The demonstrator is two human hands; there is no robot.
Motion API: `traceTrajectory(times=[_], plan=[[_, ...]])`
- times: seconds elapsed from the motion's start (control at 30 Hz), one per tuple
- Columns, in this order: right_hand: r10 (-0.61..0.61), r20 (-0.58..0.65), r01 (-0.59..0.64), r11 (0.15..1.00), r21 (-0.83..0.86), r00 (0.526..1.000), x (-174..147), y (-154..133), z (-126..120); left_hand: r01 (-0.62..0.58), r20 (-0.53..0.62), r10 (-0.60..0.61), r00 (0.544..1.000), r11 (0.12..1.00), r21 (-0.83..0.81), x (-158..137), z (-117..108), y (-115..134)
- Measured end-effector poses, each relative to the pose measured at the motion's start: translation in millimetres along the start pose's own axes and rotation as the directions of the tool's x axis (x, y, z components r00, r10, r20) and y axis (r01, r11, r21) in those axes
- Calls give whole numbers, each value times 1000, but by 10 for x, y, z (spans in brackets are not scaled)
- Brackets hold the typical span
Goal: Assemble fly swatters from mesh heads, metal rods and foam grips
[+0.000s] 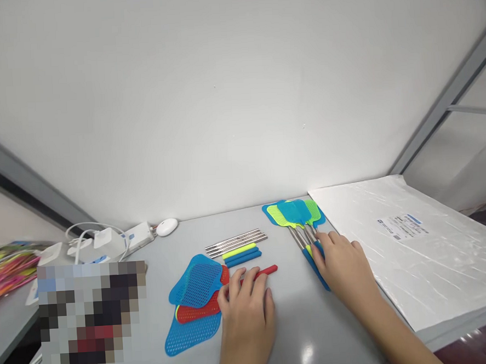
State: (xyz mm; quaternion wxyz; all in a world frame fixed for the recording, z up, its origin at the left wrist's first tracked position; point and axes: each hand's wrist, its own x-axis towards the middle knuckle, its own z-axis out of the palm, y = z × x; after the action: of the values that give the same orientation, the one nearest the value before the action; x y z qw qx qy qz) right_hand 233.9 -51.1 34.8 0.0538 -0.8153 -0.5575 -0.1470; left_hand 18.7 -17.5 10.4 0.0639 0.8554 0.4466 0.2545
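Observation:
My left hand [247,308] rests with its fingers apart and bent over a red handle [269,270], beside a pile of loose fly swatter heads. On top of that pile is a blue head [200,283], with a red head [197,310] and another blue head [190,336] below. My right hand [344,261] is closed around the handle end of a fly swatter in a bundle with blue and green heads [296,211]; its fingers partly hide the grips. Blue handles [316,268] stick out beside the thumb.
Several metal rods [236,241] lie behind a yellow handle [239,251] and blue handles [243,258]. A white wrapped package [396,260] covers the right side. Back left are a power strip with chargers [135,238] and a white oval device [166,227]. Colourful items [9,270] lie far left.

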Motion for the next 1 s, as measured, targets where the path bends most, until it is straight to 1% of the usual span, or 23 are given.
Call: traceTrajectory(times=[0.07, 0.13, 0.2, 0.27, 0.33, 0.4, 0.43, 0.5, 0.63, 0.77, 0.87, 0.93, 1.0], plan=[[-69, -44, 72, 996, 48, 997, 12, -82, -107, 17, 3, -17, 1000, 1000, -25, -3, 6, 16], [-177, -44, 181, 974, 134, 983, 71, -204, -211, 19, 15, -19, 1000, 999, -38, -13, 14, 33], [-307, 8, 297, 928, 225, 952, 192, -354, -282, 16, 25, -15, 1000, 999, -35, -30, 28, 44], [-430, 88, 391, 875, 284, 899, 374, -520, -298, 23, 20, -23, 1000, 1000, -17, -54, 48, 42], [-525, 145, 466, 829, 308, 839, 602, -688, -252, 46, 0, -46, 999, 999, 5, -82, 70, 32], [-599, 156, 529, 781, 331, 785, 848, -847, -159, 72, -22, -71, 997, 997, 21, -116, 90, 20], [-639, 163, 562, 750, 350, 752, 965, -921, -102, 82, -29, -81, 996, 996, 29, -136, 100, 15], [-692, 177, 597, 703, 385, 700, 1168, -1051, 15, 98, -39, -96, 995, 994, 46, -177, 125, 12], [-749, 200, 624, 644, 443, 631, 1391, -1232, 199, 99, -72, -93, 993, 991, 85, -240, 212, 14], [-786, 197, 642, 599, 479, 586, 1435, -1313, 297, 77, -70, -71, 995, 993, 89, -270, 292, -4], [-801, 186, 657, 580, 482, 570, 1436, -1332, 328, 59, -57, -55, 997, 996, 64, -282, 296, -19], [-796, 174, 663, 585, 468, 580, 1435, -1330, 319, 44, -48, -41, 998, 998, 56, -286, 281, -21], [-773, 159, 654, 611, 446, 614, 1428, -1314, 276, 30, -50, -27, 998, 998, 60, -283, 267, -19]])
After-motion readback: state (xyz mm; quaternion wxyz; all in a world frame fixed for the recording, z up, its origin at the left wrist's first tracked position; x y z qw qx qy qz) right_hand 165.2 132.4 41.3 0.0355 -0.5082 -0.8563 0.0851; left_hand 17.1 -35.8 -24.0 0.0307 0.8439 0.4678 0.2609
